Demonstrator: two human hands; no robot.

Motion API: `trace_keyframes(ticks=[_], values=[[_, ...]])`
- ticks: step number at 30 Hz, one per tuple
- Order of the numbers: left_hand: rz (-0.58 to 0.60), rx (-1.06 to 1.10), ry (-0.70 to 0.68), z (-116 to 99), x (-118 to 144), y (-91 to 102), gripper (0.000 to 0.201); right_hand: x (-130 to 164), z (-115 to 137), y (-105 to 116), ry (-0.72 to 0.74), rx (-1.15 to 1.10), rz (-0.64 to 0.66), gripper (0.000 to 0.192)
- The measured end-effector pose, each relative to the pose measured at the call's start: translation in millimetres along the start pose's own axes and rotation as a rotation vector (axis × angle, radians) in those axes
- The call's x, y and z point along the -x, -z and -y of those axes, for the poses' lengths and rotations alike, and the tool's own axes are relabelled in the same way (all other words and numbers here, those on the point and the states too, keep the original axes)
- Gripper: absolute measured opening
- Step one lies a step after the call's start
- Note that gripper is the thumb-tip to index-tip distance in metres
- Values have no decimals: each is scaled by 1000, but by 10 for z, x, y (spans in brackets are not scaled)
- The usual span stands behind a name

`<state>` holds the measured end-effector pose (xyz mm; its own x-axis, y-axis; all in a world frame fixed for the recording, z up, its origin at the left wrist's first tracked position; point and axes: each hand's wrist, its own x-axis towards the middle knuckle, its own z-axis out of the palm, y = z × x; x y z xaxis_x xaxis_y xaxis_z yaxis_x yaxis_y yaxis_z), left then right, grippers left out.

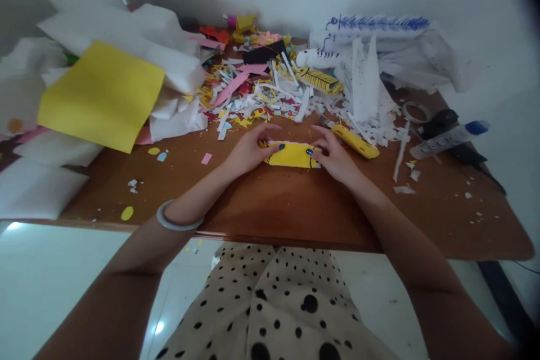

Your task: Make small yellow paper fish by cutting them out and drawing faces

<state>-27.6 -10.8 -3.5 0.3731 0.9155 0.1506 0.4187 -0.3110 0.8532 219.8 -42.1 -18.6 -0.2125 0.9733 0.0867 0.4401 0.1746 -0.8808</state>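
Between my two hands, just above the brown table, is a yellow piece of paper (pixel 293 155) with a white edge and a few black marks. My left hand (pixel 255 149) grips its left end, thumb on the front and fingers behind. At the right end my right hand (pixel 331 152) pinches it the same way, with the index finger raised. A yellow phone-like case (pixel 355 141) lies just beyond my right hand. The backs of both grips are partly hidden by the paper.
A heap of paper scraps (pixel 257 95) spreads along the back. White foam sheets (pixel 126 34) and a yellow sheet (pixel 101 95) are piled at the left. To the right lie a tape roll (pixel 415 112), a glue bottle (pixel 447 139) and a dark tool (pixel 439 122).
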Motion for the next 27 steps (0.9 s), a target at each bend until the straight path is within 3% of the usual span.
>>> trace_keyframes(ticks=[6,10,16,20,24,27], values=[[3,-19,27,-12,-25,26,43,-3,-29,5,-4,-32,-16,61],[-84,-47,47,-52,-23,94,46,7,25,69,58,-97,-50,52],[-199,-70,15,-95,-19,135,38,12,41,107,86,-26,-33,64],[-277,17,12,-65,-27,104,36,-9,5,65,79,-106,-68,65],[-198,245,115,-31,-29,86,38,-33,-16,64,22,-192,-103,60],[-114,295,190,-23,-26,70,48,-29,6,75,1,-237,-146,53]])
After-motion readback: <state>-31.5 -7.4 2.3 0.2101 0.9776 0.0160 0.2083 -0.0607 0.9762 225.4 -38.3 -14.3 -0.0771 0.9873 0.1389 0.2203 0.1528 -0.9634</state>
